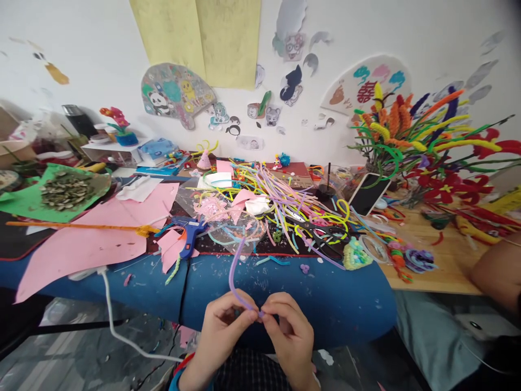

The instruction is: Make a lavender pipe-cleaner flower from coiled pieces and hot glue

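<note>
Curving upward: slim lavender pipe cleaner, lower end pinched.

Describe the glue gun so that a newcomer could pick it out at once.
Find the table's blue front edge, then the large pink sheet on its left. The glue gun lies just right of that sheet. Its chunky blue body sets it apart from the flat pink paper and the black-handled scissors farther right.

Bright, diffuse light, white wall well lit — dimmer toward the far right corner, soft shadows, glossy sheen on near left floor, wide-angle stretching — strongest at the edges
</note>
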Motion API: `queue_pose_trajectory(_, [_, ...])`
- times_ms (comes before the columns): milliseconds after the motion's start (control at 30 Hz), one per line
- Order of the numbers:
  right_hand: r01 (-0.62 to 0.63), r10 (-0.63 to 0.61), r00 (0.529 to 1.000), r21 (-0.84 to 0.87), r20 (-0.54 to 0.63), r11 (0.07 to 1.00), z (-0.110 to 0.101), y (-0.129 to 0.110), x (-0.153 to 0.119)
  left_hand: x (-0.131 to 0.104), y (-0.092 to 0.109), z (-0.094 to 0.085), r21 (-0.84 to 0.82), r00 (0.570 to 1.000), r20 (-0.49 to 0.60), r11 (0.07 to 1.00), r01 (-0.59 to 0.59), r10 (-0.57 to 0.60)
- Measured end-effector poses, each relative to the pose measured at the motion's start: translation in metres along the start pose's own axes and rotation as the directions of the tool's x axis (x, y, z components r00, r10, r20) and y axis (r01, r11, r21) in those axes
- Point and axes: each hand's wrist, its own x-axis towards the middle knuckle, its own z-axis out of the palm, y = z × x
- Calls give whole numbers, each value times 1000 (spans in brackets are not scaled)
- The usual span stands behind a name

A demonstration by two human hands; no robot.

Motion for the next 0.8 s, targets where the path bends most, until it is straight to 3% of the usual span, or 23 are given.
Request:
queue_pose_trajectory(67, [-110, 113, 992, 67, -50, 992, 3, 1, -3, -2, -2, 2, 132, 985, -57, 979, -156, 164])
queue_pose_trajectory(167, [-241, 249, 968, 186, -16, 952, 7, 0, -6, -7, -5, 1, 283, 948, -29, 912, -295, 316])
queue_pose_trajectory(367, [-368, 343, 925, 163, 161, 916, 5, -2, -4, -6, -6, -8, 344, 922, 46, 860, -377, 385])
queue_pose_trajectory(433, [-304, 287, 936, 56, 205, 951, 1, -3, 0, -2, -2, -12, 325, 944, 73, 887, -327, 321])
queue_pose_trajectory(500, [-126, 155, 954, -126, 257, 984, -4, -5, 4, 4, 4, -16, 301, 976, 124, 931, -208, 178])
queue_pose_trajectory(567, [91, 8, 948, -293, 319, 952, -9, -6, 9, 10, 9, -18, 294, 983, 179, 952, -81, 28])
queue_pose_trajectory(633, [192, -71, 943, -358, 326, 914, -10, -6, 12, 12, 11, -18, 290, 982, 190, 956, -40, -16])
queue_pose_trajectory(700, [115, -41, 972, -318, 229, 941, -6, -5, 11, 11, 10, -14, 272, 990, 118, 957, -103, 73])
queue_pose_trajectory(800, [-158, 168, 980, -93, 111, 983, 4, -3, 5, 5, 4, -6, 250, 962, -43, 935, -252, 271])
